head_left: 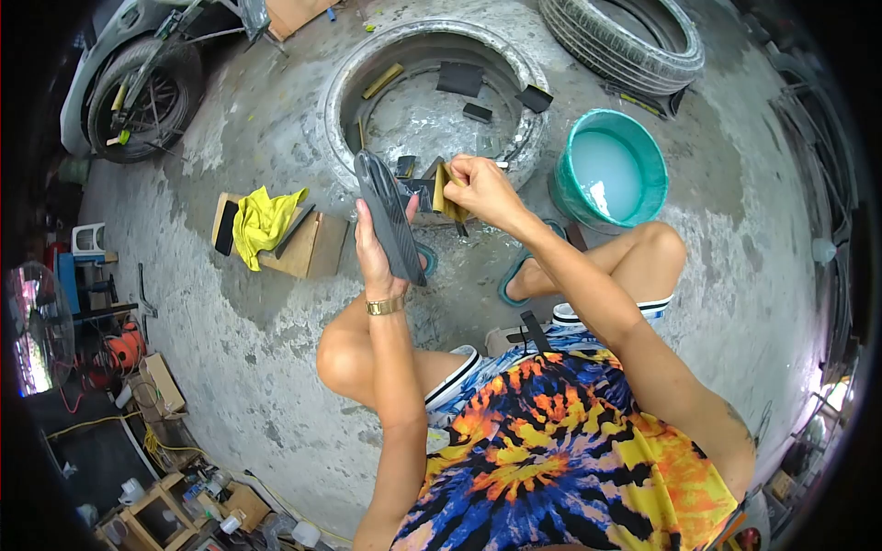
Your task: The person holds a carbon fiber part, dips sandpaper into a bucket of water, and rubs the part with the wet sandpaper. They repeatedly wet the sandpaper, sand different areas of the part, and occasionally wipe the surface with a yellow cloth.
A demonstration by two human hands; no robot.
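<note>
My left hand (372,259) holds up a long, dark carbon-fibre-patterned part (390,216), its fingers and thumb on either side of it. In my right hand (487,193), a folded yellowish-brown piece of sandpaper (445,195) is pinched just right of the part. Both hands are over the near rim of a worn tire (335,115) lying flat on the floor. Dark sheets (459,79), a small black block (477,112) and a yellowish strip (383,81) lie in or on the tire.
A teal bucket (567,188) of cloudy water stands at the right. Left of me, a yellow cloth (266,225) drapes over a wooden box (317,246). Another tire (611,46) lies behind the bucket. A vehicle wheel (152,101), a fan (41,321) and cluttered tools line the left.
</note>
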